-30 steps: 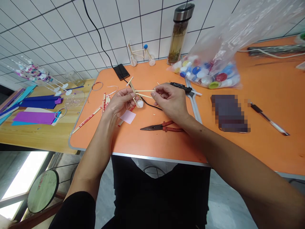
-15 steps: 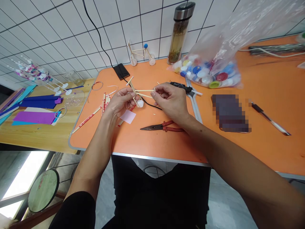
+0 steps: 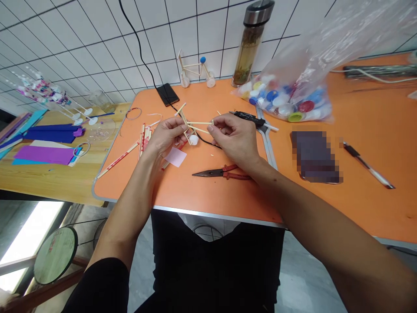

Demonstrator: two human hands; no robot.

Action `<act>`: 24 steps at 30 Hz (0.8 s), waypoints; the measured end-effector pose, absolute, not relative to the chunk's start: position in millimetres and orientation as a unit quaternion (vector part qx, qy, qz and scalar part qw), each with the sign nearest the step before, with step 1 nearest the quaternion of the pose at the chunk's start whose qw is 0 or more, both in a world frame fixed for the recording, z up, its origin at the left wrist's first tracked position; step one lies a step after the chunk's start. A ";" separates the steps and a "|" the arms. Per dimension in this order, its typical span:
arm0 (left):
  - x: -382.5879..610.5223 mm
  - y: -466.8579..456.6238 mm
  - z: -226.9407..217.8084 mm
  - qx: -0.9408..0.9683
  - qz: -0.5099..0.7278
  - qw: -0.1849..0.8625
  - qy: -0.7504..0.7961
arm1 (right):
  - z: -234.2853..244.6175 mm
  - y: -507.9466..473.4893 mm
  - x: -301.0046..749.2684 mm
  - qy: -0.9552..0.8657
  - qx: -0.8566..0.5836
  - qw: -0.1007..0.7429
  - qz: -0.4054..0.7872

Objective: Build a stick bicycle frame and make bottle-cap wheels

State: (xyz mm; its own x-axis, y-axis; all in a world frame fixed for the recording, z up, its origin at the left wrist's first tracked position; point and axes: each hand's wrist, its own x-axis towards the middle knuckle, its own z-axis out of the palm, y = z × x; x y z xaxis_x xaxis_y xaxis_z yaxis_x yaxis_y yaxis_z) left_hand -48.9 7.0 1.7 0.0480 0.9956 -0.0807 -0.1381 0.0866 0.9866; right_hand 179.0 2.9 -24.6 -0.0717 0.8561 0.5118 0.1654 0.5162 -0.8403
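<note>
Above the orange table, both hands hold a small bicycle-shaped frame of pale wooden sticks (image 3: 199,123). My left hand (image 3: 170,137) pinches its handlebar end, where a T-shaped stick rises and a white bottle cap (image 3: 193,140) sits low. My right hand (image 3: 235,134) has its thumb and fingertips closed on the other end, where the long sticks meet; the exact joint is partly hidden by the fingers. Below the hands lie red-handled needle-nose pliers (image 3: 221,173) and a pale pink paper slip (image 3: 176,157). A bundle of chopsticks in red wrappers (image 3: 143,140) is beside my left wrist.
A finished stick bicycle (image 3: 197,71) stands by the tiled wall, near a phone (image 3: 168,94) and a tea bottle (image 3: 250,48). A bag of bottle caps (image 3: 283,100), a black glue gun (image 3: 249,118), a blurred dark object (image 3: 316,156) and a pen (image 3: 368,165) are to the right.
The view has shifted slightly. Both hands keep their grip on the stick frame, with almost no change in its pose.
</note>
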 end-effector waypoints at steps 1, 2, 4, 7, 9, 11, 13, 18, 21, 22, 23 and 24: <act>-49.0 7.0 1.3 0.458 0.502 0.560 0.474 | -24.6 2.7 179.0 -0.666 -0.382 0.560 0.309; -49.1 6.8 1.1 0.463 0.501 0.556 0.474 | -24.6 2.5 179.0 -0.669 -0.380 0.558 0.312; -49.0 6.0 1.2 0.475 0.497 0.549 0.475 | -24.7 2.1 178.7 -0.672 -0.373 0.556 0.316; -48.7 4.7 2.1 0.493 0.494 0.533 0.479 | -24.6 1.6 177.9 -0.671 -0.371 0.558 0.318; -48.3 4.2 2.8 0.508 0.491 0.515 0.486 | -24.4 1.0 177.5 -0.669 -0.375 0.557 0.319; -47.8 3.9 3.4 0.523 0.487 0.495 0.494 | -24.1 0.2 177.0 -0.669 -0.380 0.553 0.320; -47.0 3.7 3.6 0.535 0.487 0.477 0.498 | -23.9 -0.9 176.6 -0.668 -0.383 0.552 0.319; -44.7 4.1 2.2 0.564 0.486 0.438 0.503 | -24.3 -3.6 176.2 -0.670 -0.380 0.553 0.316; -44.6 5.0 0.8 0.578 0.482 0.416 0.511 | -25.0 -4.1 176.6 -0.674 -0.383 0.543 0.323; -44.8 5.4 0.4 0.583 0.480 0.409 0.512 | -25.4 -4.0 176.7 -0.674 -0.383 0.541 0.326; -45.0 5.7 0.1 0.589 0.479 0.401 0.512 | -25.8 -3.8 176.8 -0.674 -0.383 0.539 0.329; -45.2 5.9 0.0 0.595 0.478 0.392 0.514 | -26.3 -3.5 176.8 -0.675 -0.383 0.538 0.329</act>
